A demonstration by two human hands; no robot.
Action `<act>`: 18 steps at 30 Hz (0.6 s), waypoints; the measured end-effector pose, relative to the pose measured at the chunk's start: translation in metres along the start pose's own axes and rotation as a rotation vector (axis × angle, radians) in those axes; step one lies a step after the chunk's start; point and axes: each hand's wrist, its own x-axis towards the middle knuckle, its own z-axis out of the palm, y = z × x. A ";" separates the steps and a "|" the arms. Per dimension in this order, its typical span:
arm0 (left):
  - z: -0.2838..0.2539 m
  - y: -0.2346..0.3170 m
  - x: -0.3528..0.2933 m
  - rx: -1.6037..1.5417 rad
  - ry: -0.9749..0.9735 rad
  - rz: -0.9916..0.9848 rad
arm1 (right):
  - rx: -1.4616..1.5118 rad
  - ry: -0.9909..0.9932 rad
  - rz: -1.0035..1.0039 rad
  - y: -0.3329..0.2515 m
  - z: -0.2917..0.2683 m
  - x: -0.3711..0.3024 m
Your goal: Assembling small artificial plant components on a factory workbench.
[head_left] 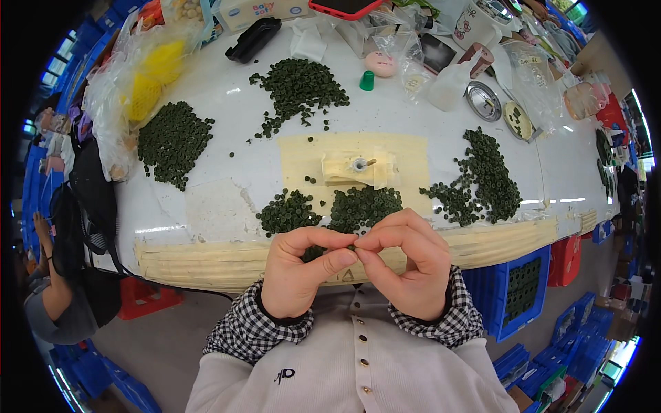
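My left hand (295, 275) and my right hand (416, 267) meet fingertip to fingertip at the table's front edge. Both pinch a tiny dark green part (352, 248), mostly hidden by thumbs and forefingers. Just beyond them lie two small piles of dark green ring-shaped parts, one to the left (289, 212) and one in the middle (363, 208). A few more green parts (313, 252) show close behind my left fingers. Farther off, a small fixture with a metal pin (359, 165) stands on a cream taped patch (303, 151).
Larger piles of green parts lie at the left (175, 144), back (299, 89) and right (487, 180). A black tray (253, 40), a green cap (367, 80) and round tins (483, 101) sit farther back. Below right is a blue crate (533, 292). Another person's arm (58, 282) shows far left.
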 end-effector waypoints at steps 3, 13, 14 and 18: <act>0.000 -0.001 0.000 0.007 -0.003 0.015 | 0.039 0.019 0.031 0.000 0.001 -0.001; 0.001 0.003 0.001 -0.055 0.031 0.051 | -0.093 0.002 -0.107 -0.006 0.002 -0.001; 0.000 0.002 0.002 -0.065 0.023 0.046 | -0.078 -0.009 -0.102 -0.006 0.001 -0.002; -0.003 0.007 0.002 -0.183 -0.057 -0.116 | 0.157 -0.102 0.011 0.002 -0.006 -0.001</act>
